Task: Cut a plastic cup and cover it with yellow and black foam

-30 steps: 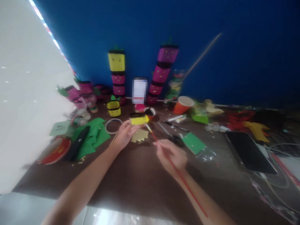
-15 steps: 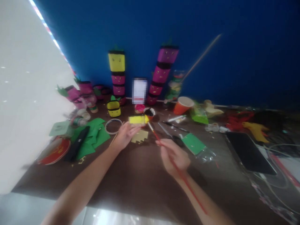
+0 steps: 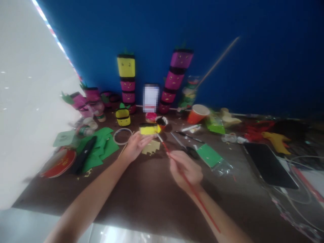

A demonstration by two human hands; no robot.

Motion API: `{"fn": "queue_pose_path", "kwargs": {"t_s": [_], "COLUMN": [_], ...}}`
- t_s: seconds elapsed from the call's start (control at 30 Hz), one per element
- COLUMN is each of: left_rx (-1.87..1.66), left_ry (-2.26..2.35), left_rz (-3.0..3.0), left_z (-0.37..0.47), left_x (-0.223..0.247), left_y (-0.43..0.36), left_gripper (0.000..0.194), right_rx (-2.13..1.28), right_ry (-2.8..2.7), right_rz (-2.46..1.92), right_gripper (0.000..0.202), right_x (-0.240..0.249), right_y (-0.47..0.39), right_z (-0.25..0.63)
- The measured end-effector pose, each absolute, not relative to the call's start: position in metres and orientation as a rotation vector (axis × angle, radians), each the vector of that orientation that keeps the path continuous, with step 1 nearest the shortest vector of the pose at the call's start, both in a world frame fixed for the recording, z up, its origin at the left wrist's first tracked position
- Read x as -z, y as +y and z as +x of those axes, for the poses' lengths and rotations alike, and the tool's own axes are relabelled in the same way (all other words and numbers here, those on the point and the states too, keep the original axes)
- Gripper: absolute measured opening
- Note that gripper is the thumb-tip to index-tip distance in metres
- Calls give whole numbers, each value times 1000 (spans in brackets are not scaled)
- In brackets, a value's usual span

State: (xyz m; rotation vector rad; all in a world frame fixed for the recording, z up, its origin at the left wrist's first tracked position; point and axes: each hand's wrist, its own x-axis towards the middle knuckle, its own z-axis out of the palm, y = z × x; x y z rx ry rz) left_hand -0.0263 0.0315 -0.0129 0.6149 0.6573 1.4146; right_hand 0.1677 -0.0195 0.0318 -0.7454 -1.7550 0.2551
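My left hand (image 3: 136, 145) is closed around a small yellow container (image 3: 149, 129), with a dark band along its upper edge. In my right hand (image 3: 186, 168) is a red-handled paintbrush (image 3: 193, 190), its tip at the right end of the yellow container. Whether the bristles touch the surface is too blurred to tell. Just behind the container stands a small pot of dark paint (image 3: 161, 122), with a pink pot (image 3: 151, 117) beside it. Below my left fingers lies a piece of pale yellow paper (image 3: 151, 147).
Stacked purple containers with faces (image 3: 173, 80) lean on the blue wall near a phone (image 3: 151, 98). Left are a tape roll (image 3: 123, 136), green sheets (image 3: 101, 152) and a yellow cup (image 3: 123, 117). Right are an orange cup (image 3: 198, 114), scissors (image 3: 191, 151) and a tablet (image 3: 270, 165).
My right hand and the paintbrush have shifted slightly left, bringing the brush tip along the yellow container. The container has tilted, and a dark upper edge now shows.
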Motion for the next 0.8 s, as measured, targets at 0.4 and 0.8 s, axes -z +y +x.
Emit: {"fn": "queue_pose_path", "kwargs": {"t_s": [0.4,0.8], "left_rx": [-1449,-1428], "left_ry": [637,620], "left_rz": [587,641], "left_z": [-27,-27], "left_x": [12,12], "left_y": [31,32], "left_gripper": [39,42], "right_rx": [-224,-238], "right_ry": [-1753,-1719], "right_rz": [-727,-777], "right_gripper": [23,25], "right_x": [-34,-31], "right_y": [-19,-18], "right_z": [173,172]}}
